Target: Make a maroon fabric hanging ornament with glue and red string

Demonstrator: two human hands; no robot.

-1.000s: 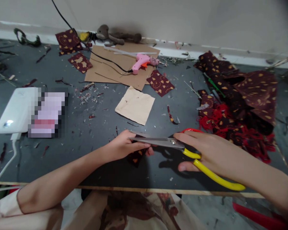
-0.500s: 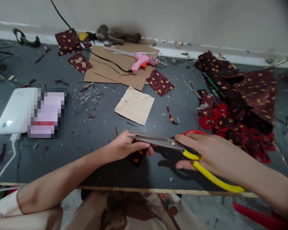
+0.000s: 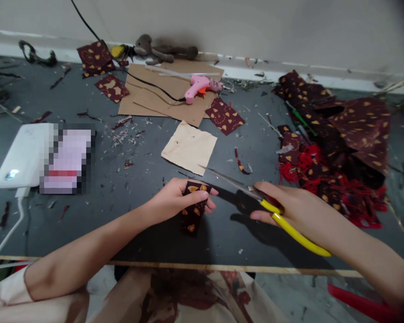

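My left hand (image 3: 175,199) pinches a dark maroon piece of fabric (image 3: 192,215) with gold spots, thumb on top, near the front of the table. To its right, my right hand (image 3: 286,204) grips scissors (image 3: 289,233) by their yellow handle. The blades point left and away, apart from the fabric, with the tip by the near corner of a cream square (image 3: 190,148) on the table. My fingers partly cover the handles.
A pink glue gun (image 3: 198,87) lies on brown cardboard (image 3: 138,96) at the back. Maroon fabric (image 3: 360,121) and red threads are heaped at right. A white power bank (image 3: 23,154) and a pixelated phone (image 3: 69,161) lie at left. Scraps litter the grey table (image 3: 121,242).
The scissors have moved off the fabric in my left hand, and their tip has swung right and away. More of the spotted fabric now shows under my left thumb.
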